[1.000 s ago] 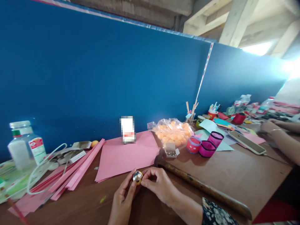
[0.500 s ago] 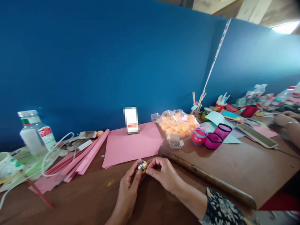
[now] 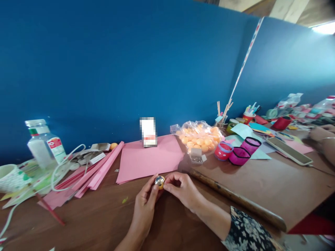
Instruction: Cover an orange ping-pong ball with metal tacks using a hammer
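Note:
A small shiny ball, silver on top and yellow-orange at the lower right, is held between the thumb and fingers of my left hand. My right hand pinches thumb and forefinger together at the ball's right side. Whatever sits in that pinch is too small to make out. Both hands are above the brown table, just in front of a stack of pink paper sheets. An open small box of tiny metal pieces stands beyond my right hand.
Right of the paper lie a clear bag of orange balls, a red cup and magenta fabric rings. A wooden rod crosses the right side. Folded pink strips and a bottle stand left. Another person's hand rests far right.
The view has shifted slightly, so the table things appear a little farther right and higher. Both hands keep their hold at the ball, which looks turned a little, with more yellow-orange showing.

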`<act>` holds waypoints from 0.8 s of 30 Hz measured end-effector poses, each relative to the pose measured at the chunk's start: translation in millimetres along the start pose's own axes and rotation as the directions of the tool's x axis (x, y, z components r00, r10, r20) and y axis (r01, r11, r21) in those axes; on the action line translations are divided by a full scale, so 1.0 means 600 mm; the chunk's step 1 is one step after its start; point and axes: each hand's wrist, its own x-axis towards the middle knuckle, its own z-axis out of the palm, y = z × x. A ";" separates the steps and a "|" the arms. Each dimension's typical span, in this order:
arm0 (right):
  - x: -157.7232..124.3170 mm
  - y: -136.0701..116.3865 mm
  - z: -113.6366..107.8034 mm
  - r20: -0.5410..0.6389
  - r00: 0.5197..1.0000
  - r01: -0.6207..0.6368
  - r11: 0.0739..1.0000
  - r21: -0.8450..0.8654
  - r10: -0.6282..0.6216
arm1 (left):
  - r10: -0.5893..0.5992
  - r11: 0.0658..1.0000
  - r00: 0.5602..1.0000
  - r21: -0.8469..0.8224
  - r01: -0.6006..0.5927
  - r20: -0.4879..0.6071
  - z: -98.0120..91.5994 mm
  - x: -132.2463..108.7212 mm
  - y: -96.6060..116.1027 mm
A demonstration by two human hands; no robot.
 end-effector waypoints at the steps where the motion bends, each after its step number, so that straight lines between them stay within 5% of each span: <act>1: 0.000 0.000 0.000 0.000 1.000 0.005 1.000 -0.008 -0.005 | 0.011 1.000 1.000 0.023 -0.011 0.002 -0.001 0.000 0.000; 7: -0.001 -0.002 0.002 -0.003 1.000 -0.024 0.999 -0.022 0.024 | 0.065 0.992 0.998 0.109 -0.065 0.001 -0.002 0.000 0.004; 24: -0.003 0.020 0.007 -0.070 0.997 -0.020 1.000 0.010 0.021 | 0.015 1.000 0.999 0.018 -0.016 0.049 -0.002 0.002 -0.003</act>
